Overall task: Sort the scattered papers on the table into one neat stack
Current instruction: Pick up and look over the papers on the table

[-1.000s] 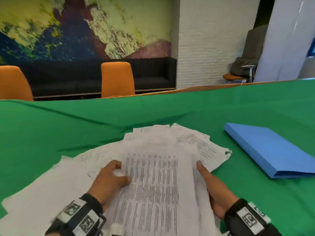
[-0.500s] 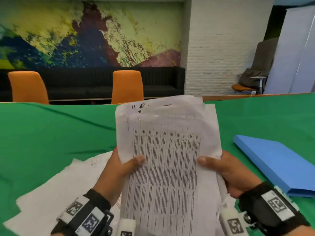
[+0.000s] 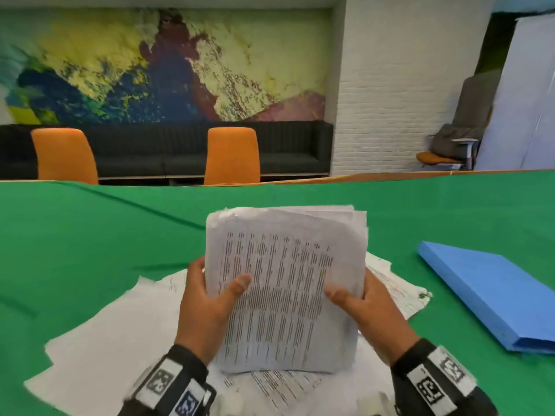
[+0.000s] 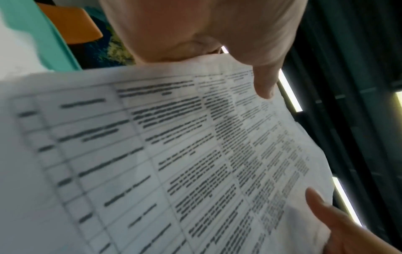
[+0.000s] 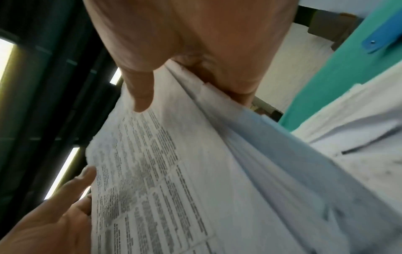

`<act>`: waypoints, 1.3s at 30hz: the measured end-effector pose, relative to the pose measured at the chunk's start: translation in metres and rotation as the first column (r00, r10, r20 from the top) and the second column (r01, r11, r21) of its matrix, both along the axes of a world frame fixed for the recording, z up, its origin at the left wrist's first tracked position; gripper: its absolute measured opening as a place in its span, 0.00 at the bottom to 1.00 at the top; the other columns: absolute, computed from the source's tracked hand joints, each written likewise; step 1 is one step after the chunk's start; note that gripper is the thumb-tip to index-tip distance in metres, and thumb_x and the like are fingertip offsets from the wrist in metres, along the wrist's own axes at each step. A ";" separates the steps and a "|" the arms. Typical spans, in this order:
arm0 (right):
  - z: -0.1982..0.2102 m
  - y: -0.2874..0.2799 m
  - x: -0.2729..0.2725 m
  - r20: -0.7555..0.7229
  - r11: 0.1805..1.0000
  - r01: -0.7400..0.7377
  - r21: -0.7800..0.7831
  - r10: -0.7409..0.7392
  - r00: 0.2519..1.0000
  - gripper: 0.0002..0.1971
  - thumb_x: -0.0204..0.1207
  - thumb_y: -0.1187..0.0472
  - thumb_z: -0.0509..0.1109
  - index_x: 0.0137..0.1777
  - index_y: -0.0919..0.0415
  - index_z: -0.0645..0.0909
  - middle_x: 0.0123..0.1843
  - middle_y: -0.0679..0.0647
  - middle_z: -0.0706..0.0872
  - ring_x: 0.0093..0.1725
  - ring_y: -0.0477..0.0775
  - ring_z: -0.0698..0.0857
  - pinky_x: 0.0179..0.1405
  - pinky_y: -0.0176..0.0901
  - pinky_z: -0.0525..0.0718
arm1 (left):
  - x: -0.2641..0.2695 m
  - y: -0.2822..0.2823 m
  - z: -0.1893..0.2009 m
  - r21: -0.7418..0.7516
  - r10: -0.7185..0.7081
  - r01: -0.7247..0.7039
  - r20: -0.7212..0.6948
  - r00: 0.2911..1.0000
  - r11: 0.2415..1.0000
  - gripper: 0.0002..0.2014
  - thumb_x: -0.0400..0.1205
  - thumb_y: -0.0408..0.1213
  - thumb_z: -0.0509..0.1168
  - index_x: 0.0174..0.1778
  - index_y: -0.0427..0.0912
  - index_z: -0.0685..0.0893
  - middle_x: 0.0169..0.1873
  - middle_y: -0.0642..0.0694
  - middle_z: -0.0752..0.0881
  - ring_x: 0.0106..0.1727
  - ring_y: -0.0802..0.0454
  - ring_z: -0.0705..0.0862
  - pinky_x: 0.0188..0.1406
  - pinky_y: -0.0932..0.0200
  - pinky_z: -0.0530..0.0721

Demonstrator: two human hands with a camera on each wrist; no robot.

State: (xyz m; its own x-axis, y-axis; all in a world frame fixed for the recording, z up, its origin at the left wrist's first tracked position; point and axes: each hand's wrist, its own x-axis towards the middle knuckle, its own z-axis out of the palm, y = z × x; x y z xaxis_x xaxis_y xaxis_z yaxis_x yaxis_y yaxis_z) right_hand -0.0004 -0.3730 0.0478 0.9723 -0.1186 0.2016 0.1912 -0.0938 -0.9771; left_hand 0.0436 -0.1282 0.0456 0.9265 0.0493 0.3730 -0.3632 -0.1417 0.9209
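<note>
The worktop (image 3: 90,235), draped in green cloth, filled the lower half of the head view, with two orange chairs (image 3: 231,154) at its far edge. Loose papers (image 3: 99,349) lay fanned over the near edge, spreading left and right beneath the hands. A blue folder (image 3: 495,295) lay flat toward the right edge, apart from the papers. Above the loose sheets, near the middle of the near edge, the gathered stack (image 3: 285,289) stood roughly upright, its printed table facing the person and its bottom edge down at or just above the sheets; whether it touched them could not be told. The left hand (image 3: 204,304) grasped the stack's left edge, thumb across the front page and fingers wrapped behind. The right hand (image 3: 369,310) grasped the right edge the same way. Only the head view showed the whole arrangement. The left wrist view instead showed the printed page (image 4: 174,154) close up, with ruled rows and columns of blurred text, the left thumb (image 4: 265,82) pressing on it and the other hand's thumb at the lower right. The right wrist view alone showed the stack's layered side edge (image 5: 272,146), many sheets thick and slightly uneven, with the right thumb (image 5: 141,92) on the front page and a sliver of the folder (image 5: 378,43) beyond.
</note>
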 end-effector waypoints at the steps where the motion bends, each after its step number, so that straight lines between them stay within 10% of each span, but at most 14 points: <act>1: -0.004 0.000 0.001 0.001 1.000 0.000 0.013 0.000 1.000 0.20 0.72 0.54 0.76 0.65 0.53 0.83 0.61 0.54 0.93 0.56 0.57 0.94 0.59 0.67 0.90 | 0.000 -0.001 -0.005 -0.002 0.004 -0.004 0.002 1.000 1.000 0.29 0.70 0.60 0.78 0.61 0.54 0.75 0.52 0.51 0.87 0.47 0.66 0.89 0.43 0.59 0.90; 7: -0.008 0.001 0.002 0.049 0.986 -0.097 0.138 0.091 0.995 0.21 0.70 0.57 0.79 0.64 0.53 0.83 0.58 0.55 0.94 0.55 0.59 0.94 0.51 0.58 0.93 | 0.003 -0.011 -0.010 -0.077 -0.046 0.049 0.034 0.998 0.996 0.17 0.78 0.46 0.69 0.60 0.57 0.73 0.52 0.57 0.89 0.52 0.56 0.91 0.47 0.53 0.92; 11: -0.025 0.004 -0.002 -0.095 0.998 -0.036 0.044 0.040 0.995 0.16 0.75 0.59 0.77 0.62 0.56 0.85 0.55 0.55 0.95 0.54 0.62 0.94 0.56 0.68 0.91 | -0.008 -0.017 -0.026 0.002 -0.067 0.067 -0.035 0.997 0.998 0.13 0.85 0.43 0.68 0.62 0.57 0.74 0.53 0.68 0.87 0.54 0.66 0.88 0.58 0.51 0.88; 17: -0.005 -0.062 -0.002 -0.040 0.965 0.262 0.003 -0.262 0.964 0.10 0.82 0.64 0.71 0.60 0.54 0.86 0.47 0.50 0.96 0.43 0.48 0.95 0.44 0.53 0.91 | 0.010 0.032 0.000 0.316 0.091 -0.025 -0.194 0.977 0.949 0.04 0.85 0.48 0.67 0.52 0.55 0.82 0.43 0.43 0.88 0.45 0.49 0.90 0.54 0.38 0.89; 22: -0.045 -0.113 -0.020 -0.337 0.965 0.241 -0.106 -0.263 0.904 0.41 0.45 0.41 0.90 0.58 0.60 0.86 0.48 0.61 0.96 0.43 0.65 0.95 0.52 0.71 0.91 | 0.016 0.090 -0.029 0.698 0.336 0.148 -0.505 0.795 0.700 0.21 0.83 0.58 0.67 0.64 0.48 0.81 0.53 0.42 0.89 0.49 0.44 0.90 0.55 0.47 0.90; 25: -0.070 -0.110 -0.025 -0.481 0.971 0.194 -0.140 -0.238 0.844 0.14 0.79 0.64 0.75 0.61 0.72 0.83 0.44 0.68 0.95 0.38 0.69 0.94 0.56 0.77 0.87 | 0.008 0.079 -0.045 0.617 0.295 0.148 -0.556 0.777 0.773 0.25 0.82 0.54 0.70 0.72 0.46 0.77 0.45 0.45 0.90 0.36 0.49 0.89 0.33 0.59 0.86; 30: -0.076 -0.104 -0.025 -0.536 0.982 0.152 -0.115 -0.190 0.823 0.14 0.76 0.67 0.72 0.59 0.74 0.82 0.44 0.71 0.94 0.38 0.72 0.94 0.39 0.64 0.93 | 0.013 0.052 -0.054 0.505 0.233 0.082 -0.529 0.816 0.859 0.33 0.80 0.51 0.74 0.79 0.50 0.69 0.53 0.41 0.89 0.32 0.53 0.86 0.22 0.66 0.78; 33: -0.079 -0.105 -0.025 -0.540 0.983 0.166 -0.082 -0.184 0.821 0.22 0.68 0.63 0.74 0.61 0.74 0.82 0.46 0.72 0.94 0.39 0.74 0.94 0.42 0.66 0.92 | 0.016 0.042 -0.056 0.463 0.231 0.049 -0.528 0.817 0.885 0.36 0.78 0.53 0.75 0.79 0.50 0.68 0.52 0.38 0.89 0.37 0.48 0.88 0.30 0.61 0.85; 36: -0.084 -0.106 -0.027 -0.533 0.984 0.171 -0.047 -0.169 0.829 0.18 0.72 0.67 0.73 0.61 0.74 0.81 0.46 0.72 0.94 0.38 0.72 0.94 0.34 0.60 0.93 | 0.023 0.054 -0.056 0.712 0.421 -0.009 -0.404 0.812 0.702 0.41 0.78 0.64 0.69 0.82 0.48 0.65 0.73 0.38 0.79 0.66 0.38 0.83 0.62 0.46 0.84; 39: -0.087 -0.106 -0.029 -0.548 0.985 0.167 -0.032 -0.158 0.821 0.10 0.82 0.70 0.68 0.61 0.72 0.81 0.46 0.72 0.94 0.40 0.75 0.93 0.35 0.62 0.93 | 0.031 0.067 -0.057 0.735 0.481 0.012 -0.455 0.749 0.678 0.44 0.79 0.65 0.68 0.85 0.46 0.59 0.76 0.37 0.76 0.70 0.35 0.81 0.65 0.43 0.84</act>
State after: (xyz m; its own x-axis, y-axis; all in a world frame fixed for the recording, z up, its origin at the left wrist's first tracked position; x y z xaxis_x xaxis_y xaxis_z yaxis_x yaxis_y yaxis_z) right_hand -0.0296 -0.4794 -0.0393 0.8887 -0.2832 -0.3606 -0.3914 -0.0590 -0.9183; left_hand 0.0745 -0.0615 -0.0110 0.9418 0.2713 -0.1983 0.3358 -0.7831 0.5235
